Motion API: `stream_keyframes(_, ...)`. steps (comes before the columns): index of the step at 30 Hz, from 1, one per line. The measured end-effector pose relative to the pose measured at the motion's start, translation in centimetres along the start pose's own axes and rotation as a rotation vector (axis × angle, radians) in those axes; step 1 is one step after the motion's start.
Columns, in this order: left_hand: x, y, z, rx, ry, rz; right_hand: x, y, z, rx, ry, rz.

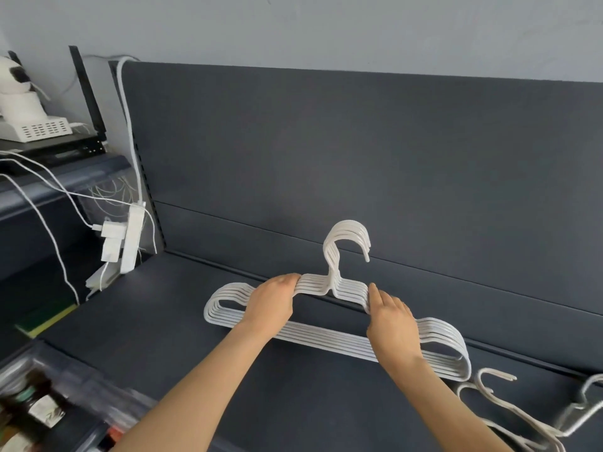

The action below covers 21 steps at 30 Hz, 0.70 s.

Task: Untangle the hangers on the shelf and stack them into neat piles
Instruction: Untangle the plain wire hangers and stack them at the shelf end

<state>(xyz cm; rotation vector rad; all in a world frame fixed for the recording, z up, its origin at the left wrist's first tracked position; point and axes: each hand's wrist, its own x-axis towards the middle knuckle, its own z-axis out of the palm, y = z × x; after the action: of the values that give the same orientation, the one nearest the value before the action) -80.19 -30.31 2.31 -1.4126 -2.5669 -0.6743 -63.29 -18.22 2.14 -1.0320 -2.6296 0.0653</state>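
Observation:
A stack of several white plastic hangers (pixel 329 339) stands aligned on the dark grey shelf (pixel 169 308), its hooks (pixel 347 238) leaning toward the back panel. My left hand (pixel 272 303) grips the stack's left shoulder, fingers curled over the top bars. My right hand (pixel 393 321) holds the right shoulder, fingertips pressed on the bars. More loose white hangers (pixel 509 406) lie jumbled on the shelf at the lower right, with a grey one (pixel 584 409) beside them.
The shelf's dark back panel (pixel 359 158) rises right behind the stack. A white power strip with plugs and cables (pixel 125 236) hangs at the left end. A white device (pixel 36 127) sits on a higher left shelf. Bottles (pixel 36 406) stand below at the lower left.

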Motion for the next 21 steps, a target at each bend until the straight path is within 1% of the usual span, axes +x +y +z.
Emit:
stream_keyframes(4,0.1,-2.3,-1.4,0.025,-0.08,0.013,-0.1,-2.6,-0.7,-0.039,-0.06,-0.006)
stream_keyframes(9,0.2,-7.2,-3.8,0.118,-0.151,0.017,0.4,-7.7,-0.4,-0.01,-0.077,0.007)
stream_keyframes(14,0.2,-14.0,-6.0,0.146,-0.157,-0.024,1.5,-14.5,1.6,0.026,-0.101,-0.018)
stream_keyframes(18,0.5,-18.5,-6.7,0.14,-0.171,-0.063,2.7,-18.7,3.3,0.024,-0.166,-0.005)
stream_keyframes(21,0.8,-21.1,-6.1,0.142,-0.201,-0.097,3.3,-20.8,4.7,0.033,-0.258,0.016)
